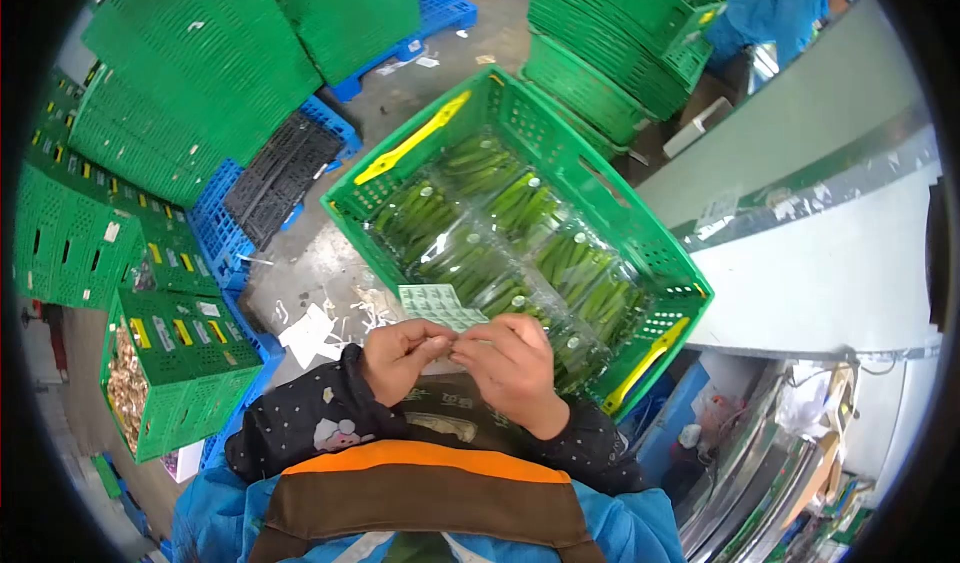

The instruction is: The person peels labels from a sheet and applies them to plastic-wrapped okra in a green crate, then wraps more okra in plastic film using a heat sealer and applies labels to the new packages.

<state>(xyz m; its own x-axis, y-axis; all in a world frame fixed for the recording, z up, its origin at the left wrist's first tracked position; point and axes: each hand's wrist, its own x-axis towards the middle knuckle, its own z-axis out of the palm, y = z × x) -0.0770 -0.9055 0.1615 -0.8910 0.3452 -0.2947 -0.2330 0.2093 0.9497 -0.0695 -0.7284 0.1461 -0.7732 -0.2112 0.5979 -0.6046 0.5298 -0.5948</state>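
My left hand [402,360] and my right hand [512,370] meet at the fingertips in front of my body, both closed in a pinch. Just beyond them lies a pale green sheet of labels [438,304], its lower edge at my fingers. Whatever sits between the fingertips is too small to name. A large green crate [355,225] with yellow handles stands tilted in view right behind my hands. Inside it are clear plastic packs of long green vegetables [520,203], several in rows, some with small round stickers.
Stacked green crates [190,73] stand at the left on blue pallets [215,223], with more crates [610,33] behind. White paper scraps [310,335] litter the floor. A person in blue [770,13] bends at the upper right. A metal panel [820,263] borders the right.
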